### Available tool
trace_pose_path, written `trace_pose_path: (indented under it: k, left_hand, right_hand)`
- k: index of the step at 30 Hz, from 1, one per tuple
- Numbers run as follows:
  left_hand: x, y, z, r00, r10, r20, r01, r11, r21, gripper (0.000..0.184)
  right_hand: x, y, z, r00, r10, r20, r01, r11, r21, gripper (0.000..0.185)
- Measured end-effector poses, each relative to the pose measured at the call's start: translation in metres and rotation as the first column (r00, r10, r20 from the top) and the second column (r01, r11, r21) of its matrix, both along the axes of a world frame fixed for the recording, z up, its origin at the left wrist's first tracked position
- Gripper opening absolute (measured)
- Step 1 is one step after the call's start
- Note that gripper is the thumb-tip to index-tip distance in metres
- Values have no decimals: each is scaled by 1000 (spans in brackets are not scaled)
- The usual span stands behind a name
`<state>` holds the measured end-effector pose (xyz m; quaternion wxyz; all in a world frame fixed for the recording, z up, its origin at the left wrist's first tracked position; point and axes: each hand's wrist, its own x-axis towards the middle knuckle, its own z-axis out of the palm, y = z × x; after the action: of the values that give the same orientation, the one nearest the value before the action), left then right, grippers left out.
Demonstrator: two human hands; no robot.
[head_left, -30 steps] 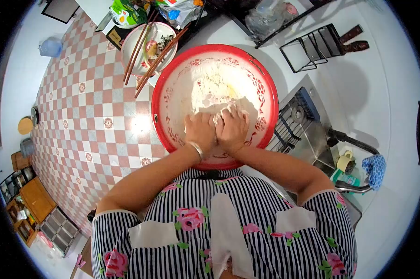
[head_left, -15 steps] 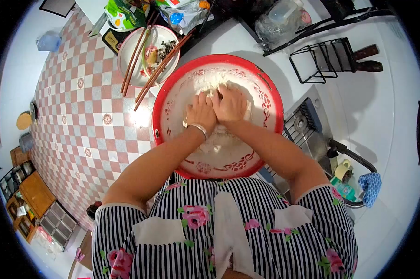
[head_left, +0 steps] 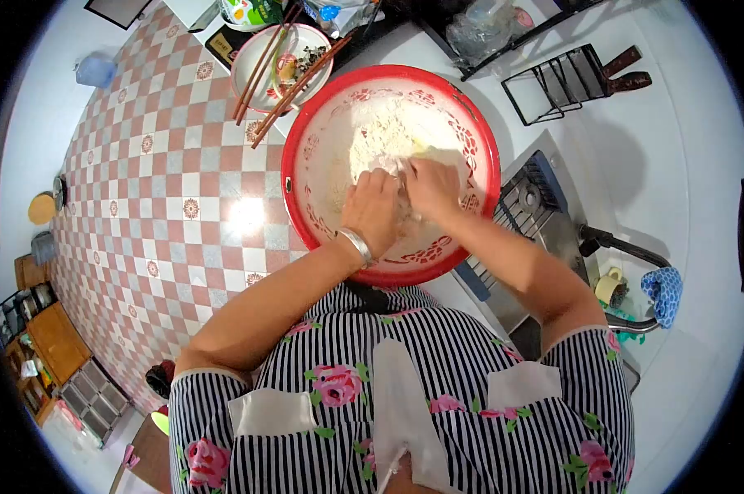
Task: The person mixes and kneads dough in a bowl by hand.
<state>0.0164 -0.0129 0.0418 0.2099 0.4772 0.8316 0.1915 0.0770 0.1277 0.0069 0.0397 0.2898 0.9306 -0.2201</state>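
Note:
A large white enamel basin (head_left: 296, 216) with a red rim and red flower prints holds pale flour (head_left: 382, 136), loose and powdery at its far side. Inside it my left hand (head_left: 372, 212), with a silver bangle at the wrist, has its fingers curled over a lump of dough. My right hand (head_left: 433, 188) lies close beside it, fingers bent inward on the same dough (head_left: 403, 198). Most of the dough is hidden under the two hands. The fingertips of both hands are partly covered.
Left of the basin, a plate (head_left: 242, 81) carries food scraps, with brown chopsticks (head_left: 302, 90) across it. A black wire rack (head_left: 545, 90) with dark-handled knives stands at the right. Nearer are a steel sink (head_left: 545, 247), a tap (head_left: 623, 263) and a blue cloth (head_left: 662, 296).
Both hands have drawn back toward my body within the basin, uncovering loose flour at the far side. My right hand has turned inward. The whole view has shifted a little.

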Motion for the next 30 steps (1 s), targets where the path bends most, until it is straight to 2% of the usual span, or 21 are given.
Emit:
trace_pose_path:
  k: [2, 3, 4, 5, 6, 7, 8, 11, 14, 17, 18, 19, 21, 22, 23, 24, 25, 27, 28, 30]
  left_hand:
    - [0, -3, -11, 996, 23, 91, -5, 982, -190, 57]
    - [3, -4, -23, 990, 35, 140, 6, 959, -284, 54]
    - [15, -12, -35, 999, 22, -50, -28, 992, -119, 37]
    - [23, -12, -49, 993, 46, -107, -60, 990, -129, 32]
    - [28, -7, -57, 984, 69, -165, -92, 987, -135, 28]
    - [30, -6, -63, 971, 85, -223, -119, 982, -145, 24]
    - [30, -2, -69, 964, 121, -236, -148, 984, -101, 19]
    - [24, 7, -71, 953, 105, -284, -153, 976, -152, 19]
    - [15, 18, -71, 959, 104, -265, -170, 957, -237, 22]
    - [3, 27, -86, 968, 141, -209, -183, 962, -201, 27]
    - [-2, 30, -90, 986, 99, -135, -137, 939, -316, 37]
    - [-7, 34, -82, 986, 138, -92, -160, 931, -328, 42]
    - [-13, 41, -63, 976, 218, -9, -207, 913, -352, 53]
    - [-15, 38, -55, 977, 212, 33, -187, 920, -345, 68]
    - [-16, 37, -57, 981, 192, 15, -174, 918, -356, 70]
    - [-16, 36, -61, 985, 172, -1, -161, 917, -366, 72]
    - [-15, 36, -59, 988, 156, -17, -151, 914, -377, 73]
    - [-12, 33, -42, 967, 238, 90, -183, 897, -402, 76]
    - [-10, 30, -32, 951, 275, 144, -191, 884, -426, 77]
    - [-11, 19, -26, 934, 322, 155, -244, 892, -380, 78]
  right_hand:
    - [19, -17, 1, 1000, 3, 13, -3, 999, 34, 27]
    - [25, -24, 2, 999, 15, -44, -11, 995, 95, 25]
    - [28, -34, 3, 995, 25, -97, -10, 988, 151, 24]
    - [29, -38, 3, 988, 42, -148, -9, 977, 213, 23]
    - [28, -38, 2, 993, 29, -113, -5, 978, 208, 20]
    - [24, -38, -2, 987, 32, -155, 1, 978, 209, 20]
    - [20, -34, -12, 979, 41, -201, 4, 976, 217, 19]
    - [10, -21, -30, 961, 68, -268, -14, 980, 198, 18]
    - [-6, -10, -33, 951, 91, -294, -44, 986, 161, 18]
    - [-25, 1, -33, 959, 86, -272, -69, 995, 70, 19]
    - [-32, 5, -36, 966, 79, -248, -69, 996, 49, 19]
    - [-38, 7, -37, 971, 73, -227, -68, 997, 28, 19]
    - [-46, 10, -43, 924, 191, -330, -182, 982, 57, 19]
    - [-50, 12, -45, 891, 252, -379, -239, 968, 82, 19]
    - [-54, 16, -46, 849, 313, -425, -293, 949, 115, 19]
    - [-58, 22, -43, 808, 468, -359, -472, 878, 83, 18]
    - [-65, 25, -43, 756, 593, -278, -577, 804, 143, 19]
    - [-84, 27, -40, 601, 795, -84, -767, 603, 222, 22]
    - [-93, 26, -26, 571, 810, 136, -820, 555, 141, 26]
    - [-86, 54, -54, 666, 746, 19, -740, 656, 150, 27]
